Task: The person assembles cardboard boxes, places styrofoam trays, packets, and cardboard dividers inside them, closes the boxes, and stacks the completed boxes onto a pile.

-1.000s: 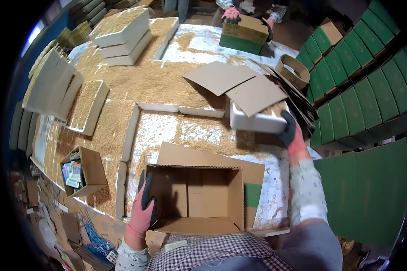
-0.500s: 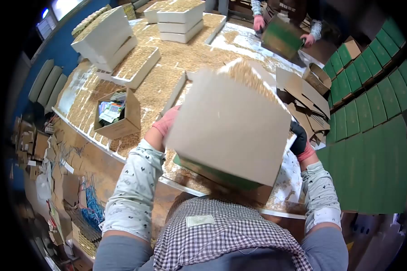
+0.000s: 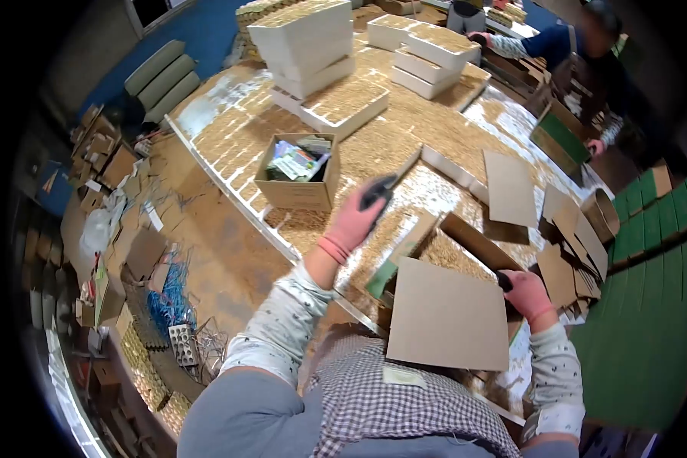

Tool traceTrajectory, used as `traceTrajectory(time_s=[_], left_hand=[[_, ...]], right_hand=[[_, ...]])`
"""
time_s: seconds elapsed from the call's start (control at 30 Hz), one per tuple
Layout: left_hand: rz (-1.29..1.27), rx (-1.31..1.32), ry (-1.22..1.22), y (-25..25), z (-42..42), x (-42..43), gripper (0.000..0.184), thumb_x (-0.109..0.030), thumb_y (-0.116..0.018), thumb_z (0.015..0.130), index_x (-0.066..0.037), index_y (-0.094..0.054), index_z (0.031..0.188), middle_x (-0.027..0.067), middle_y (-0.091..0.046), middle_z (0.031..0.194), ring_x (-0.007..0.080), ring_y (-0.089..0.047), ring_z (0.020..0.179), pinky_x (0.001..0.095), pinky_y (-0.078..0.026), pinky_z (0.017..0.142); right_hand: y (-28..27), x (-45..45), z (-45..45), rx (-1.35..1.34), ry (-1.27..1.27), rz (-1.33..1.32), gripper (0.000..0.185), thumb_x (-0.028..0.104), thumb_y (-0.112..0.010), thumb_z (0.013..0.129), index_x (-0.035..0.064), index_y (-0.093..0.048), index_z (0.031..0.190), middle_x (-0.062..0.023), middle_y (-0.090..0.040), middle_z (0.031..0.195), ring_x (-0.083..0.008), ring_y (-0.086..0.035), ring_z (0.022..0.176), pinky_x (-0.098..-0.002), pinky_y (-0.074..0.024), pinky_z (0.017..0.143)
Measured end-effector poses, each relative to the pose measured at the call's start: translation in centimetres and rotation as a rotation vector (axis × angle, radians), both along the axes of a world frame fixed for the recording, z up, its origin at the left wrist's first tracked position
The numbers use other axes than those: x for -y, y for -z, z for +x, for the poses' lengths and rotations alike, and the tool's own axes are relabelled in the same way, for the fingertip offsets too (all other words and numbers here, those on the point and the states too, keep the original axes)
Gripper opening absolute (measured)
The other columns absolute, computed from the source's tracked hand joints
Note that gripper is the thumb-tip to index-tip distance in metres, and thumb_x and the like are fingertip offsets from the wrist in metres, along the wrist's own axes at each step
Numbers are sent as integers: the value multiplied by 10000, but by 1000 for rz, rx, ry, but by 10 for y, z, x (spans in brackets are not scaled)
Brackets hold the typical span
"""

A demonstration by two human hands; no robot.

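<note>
An open cardboard box (image 3: 477, 240), green on part of its outside, stands before me with straw-coloured pieces (image 3: 452, 256) inside. Across its near side slants a plain cardboard panel (image 3: 446, 317); whether it is a flap or a loose sheet I cannot tell. My right hand (image 3: 528, 296), in a pink glove with dark fingertips, is closed on the right edge of the box. My left hand (image 3: 356, 217), in a similar pink and black glove, is off the box, over the table to its upper left. Its fingers are stretched out, with nothing visible in them.
A small carton (image 3: 294, 192) of packets stands on the straw-covered table (image 3: 240, 164). White trays (image 3: 301, 49) are stacked behind. A cardboard sheet (image 3: 509, 187) and cardboard pieces (image 3: 576, 237) lie to the right, beside green boxes (image 3: 645, 313). Another person (image 3: 588, 69) handles a green box (image 3: 561, 137).
My left hand has left the box and reached up and left. The cardboard panel has come down toward me, exposing the straw-coloured contents. The view has turned; the other person has moved.
</note>
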State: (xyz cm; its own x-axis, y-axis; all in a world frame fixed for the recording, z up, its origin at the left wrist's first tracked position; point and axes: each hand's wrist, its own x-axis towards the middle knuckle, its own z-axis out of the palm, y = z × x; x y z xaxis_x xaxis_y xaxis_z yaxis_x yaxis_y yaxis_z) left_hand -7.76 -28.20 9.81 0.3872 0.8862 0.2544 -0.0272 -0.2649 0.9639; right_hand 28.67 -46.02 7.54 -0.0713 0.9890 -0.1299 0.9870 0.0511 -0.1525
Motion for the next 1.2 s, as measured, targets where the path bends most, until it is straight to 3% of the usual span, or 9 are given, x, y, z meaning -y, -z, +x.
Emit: traceTrajectory(time_s=[0.13, 0.27, 0.4, 0.53, 0.8, 0.93, 1.07, 1.13, 1.2], left_hand=[[345, -1162, -732, -53, -91, -81, 371, -392, -638, 809, -127, -600, 1067, 75, -616, 1076, 183, -564, 993, 341, -465, 832], [147, -1571, -548, -10, -126, -153, 500, -498, -623, 782, -139, -577, 1126, 70, -573, 1204, 241, -544, 1109, 390, -439, 898], [82, -1484, -576, -22, -129, -166, 421, -424, -448, 893, -124, -570, 1161, 109, -562, 1230, 265, -537, 1136, 404, -435, 917], [405, -1478, -368, -28, -156, -178, 384, -352, -406, 910, -69, -598, 1085, 174, -598, 1120, 333, -567, 1043, 426, -441, 897], [599, -1166, -739, -72, -96, -110, 352, -308, -590, 820, -80, -609, 1087, 145, -643, 987, 313, -601, 933, 407, -466, 814], [1356, -445, 44, -86, 44, 23, 210, -94, -674, 663, -82, -619, 865, 78, -614, 815, 249, -593, 734, 364, -461, 625], [812, -1295, 935, 27, 86, 84, 679, -232, -708, 747, -69, -419, 1340, 136, -541, 1190, 281, -506, 1113, 374, -404, 927], [-68, -610, 1032, -5, 68, 54, 717, -227, -714, 740, -60, -391, 1358, 144, -433, 1357, 285, -423, 1243, 401, -339, 1025], [-277, -258, 723, -37, 24, 28, 818, -273, -751, 702, -62, -356, 1386, 154, -288, 1462, 280, -301, 1331, 404, -270, 1082]], right_hand=[[-9, 29, 3, -211, 89, 550, 347, 92, -684, 692, 41, -613, 1028, -161, -628, 1030, -348, -595, 936, -380, -481, 835], [-70, 48, -57, -1088, 378, 487, 538, 146, -671, 749, 29, -503, 1247, -190, -486, 1290, -312, -452, 1225, -365, -340, 1040], [-81, 78, -126, -127, -136, -148, 648, 284, -650, 785, 91, -398, 1350, -168, -331, 1423, -339, -308, 1320, -395, -282, 1079], [-23, 86, -113, -244, 89, -137, 616, 361, -615, 807, 100, -414, 1328, -166, -440, 1341, -327, -487, 1164, -428, -413, 932], [-9, 25, -154, 203, 282, -371, 670, 551, -508, 834, 38, -488, 1265, -176, -546, 1218, -248, -602, 1003, -389, -476, 761], [-11, 15, -141, 302, 267, -497, 579, 563, -491, 841, 73, -617, 1122, -114, -632, 1077, -249, -619, 970, -382, -484, 753], [-68, 60, -88, 46, 230, -106, 482, 531, -564, 795, 82, -624, 962, -103, -661, 911, -260, -626, 898, -364, -482, 768], [-100, 90, -55, 116, 349, 88, 464, 446, -616, 762, 59, -568, 1015, -119, -641, 892, -293, -616, 862, -378, -481, 769], [-89, 112, -33, 406, 413, -214, 353, 356, -614, 760, 71, -587, 966, -131, -641, 900, -298, -616, 871, -388, -482, 773]])
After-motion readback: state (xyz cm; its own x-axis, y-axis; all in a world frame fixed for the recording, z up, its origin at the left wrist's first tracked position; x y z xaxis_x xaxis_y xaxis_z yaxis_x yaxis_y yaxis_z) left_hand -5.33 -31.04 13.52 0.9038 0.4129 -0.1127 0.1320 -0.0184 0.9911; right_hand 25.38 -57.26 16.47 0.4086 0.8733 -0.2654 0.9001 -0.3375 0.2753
